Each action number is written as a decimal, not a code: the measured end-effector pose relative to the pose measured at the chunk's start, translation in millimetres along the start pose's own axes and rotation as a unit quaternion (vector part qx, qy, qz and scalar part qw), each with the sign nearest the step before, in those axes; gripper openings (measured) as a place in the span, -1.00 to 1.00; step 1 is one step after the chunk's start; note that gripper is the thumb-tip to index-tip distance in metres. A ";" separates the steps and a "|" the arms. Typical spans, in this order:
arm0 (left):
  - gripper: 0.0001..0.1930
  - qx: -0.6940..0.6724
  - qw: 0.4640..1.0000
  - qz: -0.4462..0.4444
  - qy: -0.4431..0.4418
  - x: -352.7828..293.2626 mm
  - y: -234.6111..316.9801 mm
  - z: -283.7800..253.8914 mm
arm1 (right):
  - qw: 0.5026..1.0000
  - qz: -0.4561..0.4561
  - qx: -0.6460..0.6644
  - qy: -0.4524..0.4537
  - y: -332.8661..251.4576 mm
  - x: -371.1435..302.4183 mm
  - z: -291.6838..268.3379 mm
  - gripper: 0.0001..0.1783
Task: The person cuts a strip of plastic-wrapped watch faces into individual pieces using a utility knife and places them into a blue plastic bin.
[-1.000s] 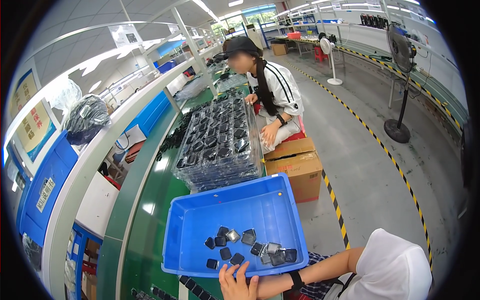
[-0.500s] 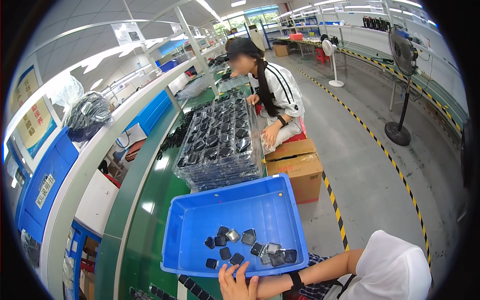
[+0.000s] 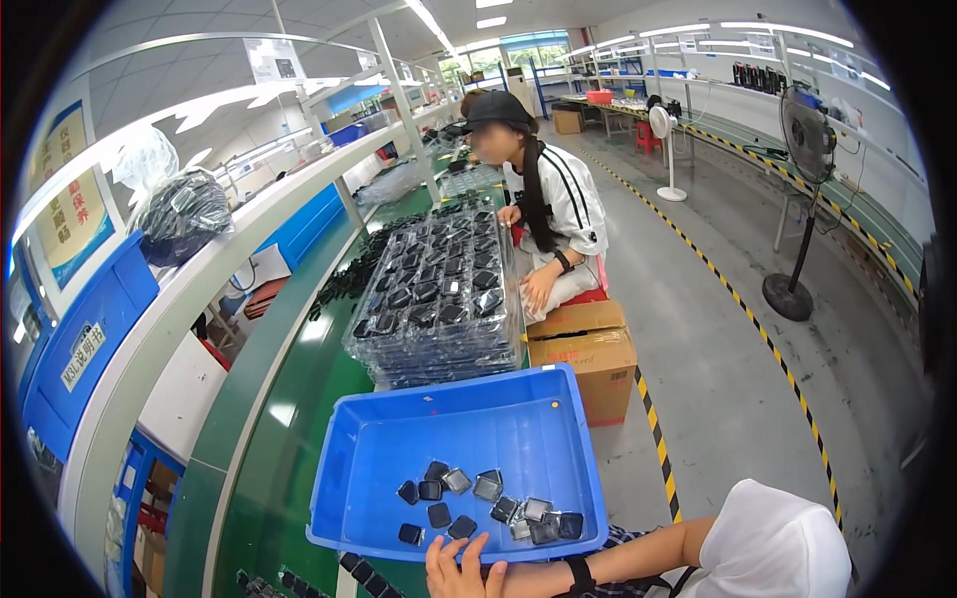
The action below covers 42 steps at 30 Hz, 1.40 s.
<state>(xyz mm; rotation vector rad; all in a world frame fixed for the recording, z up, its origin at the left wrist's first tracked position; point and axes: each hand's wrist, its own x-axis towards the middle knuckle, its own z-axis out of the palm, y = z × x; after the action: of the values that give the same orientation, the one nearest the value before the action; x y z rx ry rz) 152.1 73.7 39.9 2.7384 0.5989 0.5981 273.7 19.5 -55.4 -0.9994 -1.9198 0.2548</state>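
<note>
A blue plastic bin [image 3: 459,407] stands across the near end of the green worktop. Small flat black square pieces [image 3: 439,515] lie loose in its near half, some of them in clear wrapping. At the bin's near rim is my right hand [image 3: 461,571], its arm coming from the lower right with a dark band at the wrist. The spread fingers hook over the rim and the thumb stays outside it, so the hand grips the bin. None of the small pieces is in it. My left hand is out of view.
Beyond the bin rises a stack of clear trays [image 3: 439,284] filled with black pieces. A co-worker [image 3: 558,199] sits at the bench's right side, behind a cardboard box [image 3: 588,364]. More black pieces [image 3: 369,575] lie near the bin's lower left. A standing fan [image 3: 793,199] is farther right.
The whole view has shifted slightly, with the background now lower. My right hand keeps the same place on the bin's rim, and the pieces inside have not visibly moved.
</note>
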 end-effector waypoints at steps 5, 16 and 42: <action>-0.51 -0.016 1.000 0.008 0.004 0.7 0.7 -1.1 | 1.000 -0.001 0.005 0.004 -2.3 -4.3 3.6 -0.70; -0.50 -0.016 1.000 0.004 -0.003 1.9 0.6 -1.1 | 0.999 0.040 0.013 -0.011 -3.1 -0.8 4.0 -0.70; -0.50 -0.024 1.000 0.006 -0.002 0.7 0.3 -3.3 | 0.989 0.120 0.002 -0.080 4.7 -8.1 10.8 -0.70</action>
<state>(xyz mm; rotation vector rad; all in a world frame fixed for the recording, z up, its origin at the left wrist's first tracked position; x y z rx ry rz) 151.3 74.3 43.1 2.6995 0.5590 0.6012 269.4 18.9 -69.1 -1.2408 -1.9392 0.4910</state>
